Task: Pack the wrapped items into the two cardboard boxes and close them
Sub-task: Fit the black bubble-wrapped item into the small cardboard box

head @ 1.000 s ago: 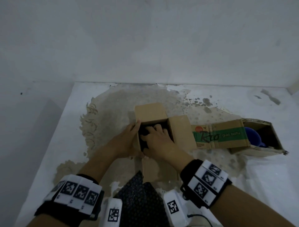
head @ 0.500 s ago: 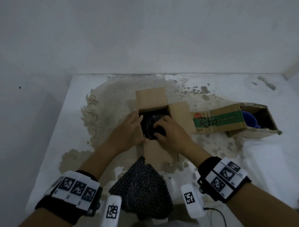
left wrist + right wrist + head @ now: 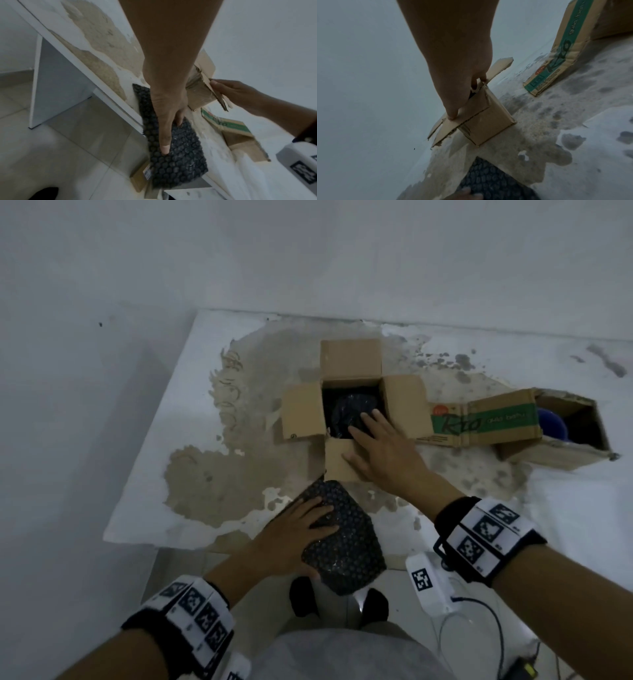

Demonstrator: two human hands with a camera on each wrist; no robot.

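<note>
Two boxes, two wrapped items

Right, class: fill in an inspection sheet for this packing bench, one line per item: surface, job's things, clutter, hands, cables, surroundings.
Surface: white tabletop, its coating worn to bare brown patches.
Job's things: small cardboard box, flaps open, a dark wrapped item inside; printed box open on its side, something blue inside; bubble-wrapped packet overhanging the near table edge.
Clutter: nothing seen.
Hands: left hand flat on the packet; right hand with straight fingers on the small box's near flap and opening.
Cables: thin wire by the right wrist device.
Surroundings: white wall; tiled floor.
</note>
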